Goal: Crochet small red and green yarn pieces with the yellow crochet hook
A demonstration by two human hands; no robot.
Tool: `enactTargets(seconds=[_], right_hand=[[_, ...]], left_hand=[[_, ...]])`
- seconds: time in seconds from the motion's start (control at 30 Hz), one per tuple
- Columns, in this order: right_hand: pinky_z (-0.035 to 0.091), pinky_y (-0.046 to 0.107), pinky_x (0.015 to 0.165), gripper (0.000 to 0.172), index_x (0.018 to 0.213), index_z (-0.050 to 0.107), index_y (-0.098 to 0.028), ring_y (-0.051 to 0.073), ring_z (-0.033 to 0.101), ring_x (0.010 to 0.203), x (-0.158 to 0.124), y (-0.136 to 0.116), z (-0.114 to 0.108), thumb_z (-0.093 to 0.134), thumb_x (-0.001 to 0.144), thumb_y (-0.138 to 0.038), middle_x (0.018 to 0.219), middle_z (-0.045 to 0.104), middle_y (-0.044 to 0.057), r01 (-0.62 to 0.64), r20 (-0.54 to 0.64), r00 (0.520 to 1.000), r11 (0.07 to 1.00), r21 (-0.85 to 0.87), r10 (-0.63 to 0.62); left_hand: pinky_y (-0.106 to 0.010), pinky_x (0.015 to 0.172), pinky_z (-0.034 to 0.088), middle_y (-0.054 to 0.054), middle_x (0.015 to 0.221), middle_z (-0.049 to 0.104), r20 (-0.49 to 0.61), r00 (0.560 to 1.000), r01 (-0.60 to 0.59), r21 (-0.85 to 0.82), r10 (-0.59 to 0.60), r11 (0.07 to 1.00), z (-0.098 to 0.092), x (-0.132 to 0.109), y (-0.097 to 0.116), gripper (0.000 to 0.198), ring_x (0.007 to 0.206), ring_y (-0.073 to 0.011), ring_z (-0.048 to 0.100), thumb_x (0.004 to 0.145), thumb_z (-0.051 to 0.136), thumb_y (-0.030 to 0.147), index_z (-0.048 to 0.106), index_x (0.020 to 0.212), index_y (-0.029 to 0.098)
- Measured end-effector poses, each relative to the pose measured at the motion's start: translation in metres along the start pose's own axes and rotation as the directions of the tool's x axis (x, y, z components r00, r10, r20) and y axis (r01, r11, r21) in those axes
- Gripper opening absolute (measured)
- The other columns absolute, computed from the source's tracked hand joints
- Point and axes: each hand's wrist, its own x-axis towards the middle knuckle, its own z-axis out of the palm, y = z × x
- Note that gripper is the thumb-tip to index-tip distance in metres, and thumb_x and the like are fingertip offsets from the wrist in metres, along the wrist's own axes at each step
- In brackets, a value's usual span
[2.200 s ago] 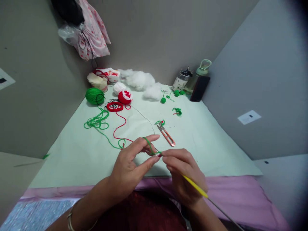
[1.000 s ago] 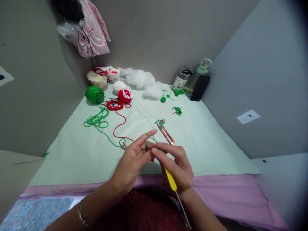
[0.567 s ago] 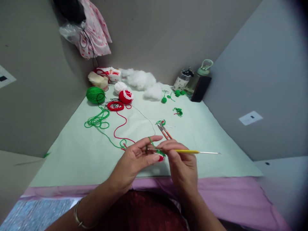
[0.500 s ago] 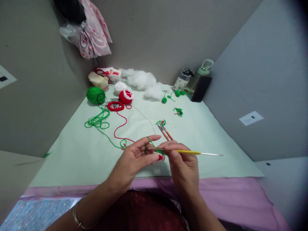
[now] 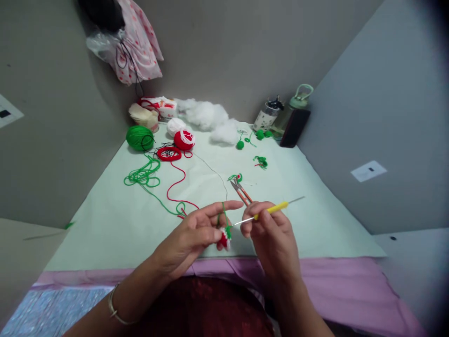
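Note:
Between thumb and fingers, my left hand (image 5: 189,234) pinches a small crochet piece (image 5: 224,238) in red, white and green. Green yarn (image 5: 223,210) loops over its raised index finger and runs down to the piece. My right hand (image 5: 271,229) grips a crochet hook (image 5: 277,208) by its yellow handle. The hook's metal tip points left and meets the green edge of the piece; whether it is inside a stitch is too small to tell. Just beyond my hands lie thread snips (image 5: 242,193) with orange handles.
Green (image 5: 139,138), white (image 5: 175,127) and red-and-white (image 5: 184,140) yarn balls sit at the back left, with loose strands in front. White stuffing (image 5: 206,116) lies along the back wall. A bottle (image 5: 298,103), phone (image 5: 295,128) and small green crochet balls (image 5: 260,135) are at the back right.
The crochet piece has tipped and shifted slightly left and down in my left hand. My right hand has drawn back rightward, and the hook now slants, its tip lower than its handle.

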Motion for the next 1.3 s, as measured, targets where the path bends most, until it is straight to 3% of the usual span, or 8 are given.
enactTargets(seconds=[0.13,0.23,0.33,0.47,0.7,0.9,1.07,1.3], right_hand=[[0.053,0.017,0.055,0.017,0.086,0.081,-0.023,0.007,0.062,0.057,0.0,-0.002,0.0,0.078,0.095,-0.037,0.075,0.071,-0.001,-0.095,0.021,0.995,0.994,0.063,0.093],[0.057,0.021,0.068,0.013,0.092,0.083,-0.027,0.011,0.069,0.073,-0.004,0.004,0.0,0.077,0.097,-0.037,0.084,0.076,0.001,0.064,0.031,0.998,0.994,-0.09,-0.061],[0.058,0.027,0.081,0.011,0.098,0.084,-0.029,0.016,0.072,0.091,-0.009,0.011,-0.001,0.073,0.1,-0.03,0.094,0.08,0.002,0.207,0.063,0.978,0.937,-0.283,-0.198],[0.057,0.028,0.073,0.014,0.102,0.083,-0.03,0.013,0.069,0.079,-0.01,0.014,-0.004,0.069,0.103,-0.027,0.096,0.079,0.001,0.196,0.061,0.981,0.938,-0.286,-0.187],[0.057,0.027,0.071,0.013,0.097,0.081,-0.026,0.014,0.069,0.077,-0.006,0.01,-0.002,0.071,0.101,-0.033,0.091,0.078,0.002,0.135,0.026,0.991,0.978,-0.159,-0.133],[0.058,0.026,0.066,0.017,0.095,0.078,-0.023,0.014,0.07,0.07,-0.003,0.0,-0.004,0.068,0.103,-0.033,0.088,0.079,0.003,0.098,0.081,0.993,0.989,-0.108,-0.09],[0.059,0.03,0.073,0.018,0.104,0.077,-0.025,0.014,0.072,0.076,-0.009,-0.004,-0.008,0.059,0.108,-0.025,0.097,0.08,0.003,0.245,0.16,0.965,0.934,-0.259,-0.209],[0.061,0.035,0.082,0.027,0.117,0.075,-0.028,0.018,0.074,0.093,-0.021,-0.006,-0.009,0.055,0.107,-0.013,0.104,0.08,0.003,0.458,0.272,0.888,0.765,-0.452,-0.371]], left_hand=[[-0.023,0.075,0.048,0.0,0.085,0.063,-0.061,0.996,-0.052,0.092,0.058,0.994,0.002,0.0,-0.002,0.042,0.075,-0.0106,0.06,0.08,0.088,0.025,0.084,0.121,0.026],[-0.026,0.086,0.052,0.0,0.092,0.07,-0.139,0.985,-0.073,0.181,0.099,0.981,0.005,0.001,-0.008,0.041,0.086,-0.0131,0.065,0.081,0.091,0.023,0.083,0.121,0.029],[-0.029,0.092,0.054,-0.003,0.1,0.076,-0.172,0.98,-0.072,0.187,0.105,0.98,0.005,0.002,-0.012,0.045,0.094,-0.015,0.067,0.079,0.093,0.025,0.082,0.122,0.029],[-0.026,0.087,0.055,0.002,0.088,0.069,-0.22,0.965,-0.091,0.219,0.14,0.971,0.003,0.002,-0.01,0.046,0.085,-0.0118,0.065,0.077,0.095,0.024,0.083,0.121,0.03],[-0.021,0.08,0.055,0.001,0.092,0.067,-0.232,0.958,-0.096,0.284,0.166,0.954,0.004,-0.002,-0.009,0.039,0.084,-0.0107,0.065,0.083,0.09,0.028,0.083,0.121,0.031],[-0.021,0.055,0.052,0.001,0.095,0.065,-0.221,0.964,-0.08,0.295,0.15,0.952,0.005,-0.003,-0.007,0.042,0.058,-0.0054,0.059,0.084,0.088,0.029,0.08,0.125,0.026],[-0.02,0.052,0.052,0.001,0.094,0.065,-0.239,0.959,-0.069,0.324,0.152,0.943,0.008,-0.007,-0.005,0.042,0.055,-0.0046,0.059,0.085,0.088,0.03,0.08,0.126,0.026],[-0.019,0.054,0.052,0.002,0.088,0.063,-0.279,0.936,-0.098,0.376,0.214,0.921,0.015,-0.006,-0.002,0.04,0.056,-0.0052,0.057,0.083,0.087,0.027,0.08,0.122,0.023]])
